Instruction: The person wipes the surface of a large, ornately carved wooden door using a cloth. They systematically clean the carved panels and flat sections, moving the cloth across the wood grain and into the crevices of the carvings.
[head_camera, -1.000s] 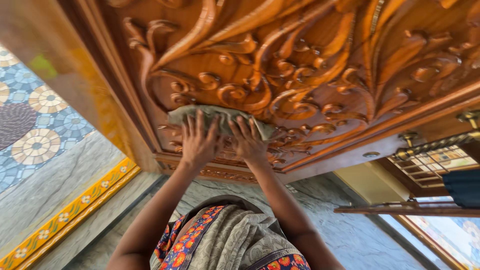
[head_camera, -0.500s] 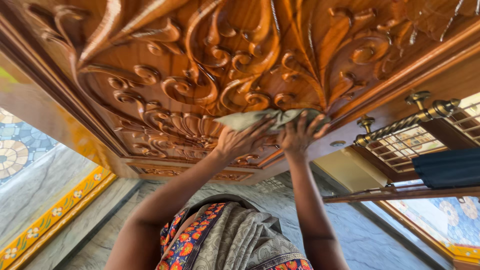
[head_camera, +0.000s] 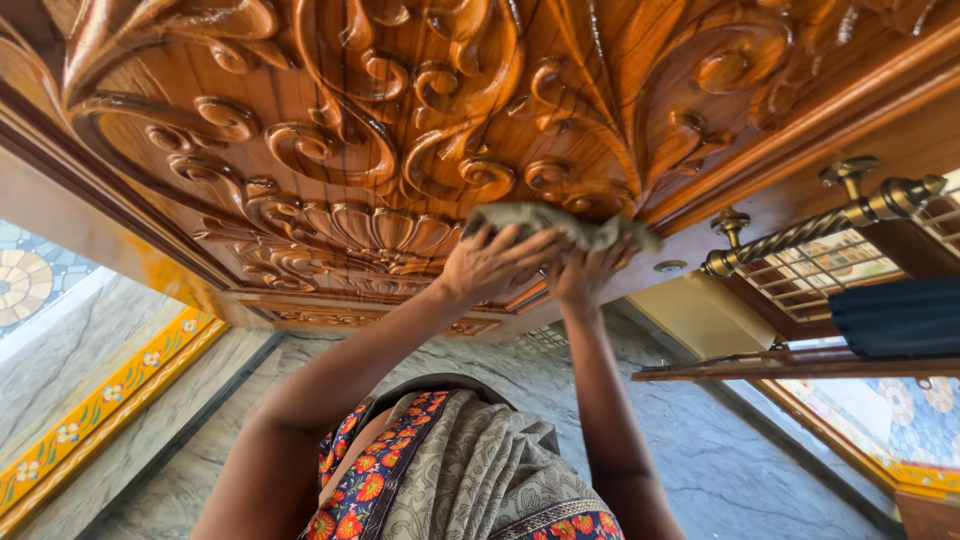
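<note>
A carved wooden door panel (head_camera: 400, 130) with scrolls and a shell motif fills the upper view. A crumpled grey-green cloth (head_camera: 560, 222) is pressed against its lower right carving. My left hand (head_camera: 490, 262) lies flat on the cloth's left part, fingers spread toward the right. Just beside it, my right hand (head_camera: 582, 275) grips the cloth's right part, fingers curled under the fabric. Both arms reach up from the bottom of the view.
A brass twisted-bar handle (head_camera: 820, 225) stands on the door frame at the right. A dark blue cloth (head_camera: 900, 315) hangs over a window grille. Grey marble floor (head_camera: 720, 450) lies below, with a yellow flowered tile border (head_camera: 100, 400) at left. My patterned garment (head_camera: 450, 480) shows at bottom.
Both hands have slid the cloth from the panel's lower left carving across to its lower right corner. The hands have drawn closer together, and the view has turned right.
</note>
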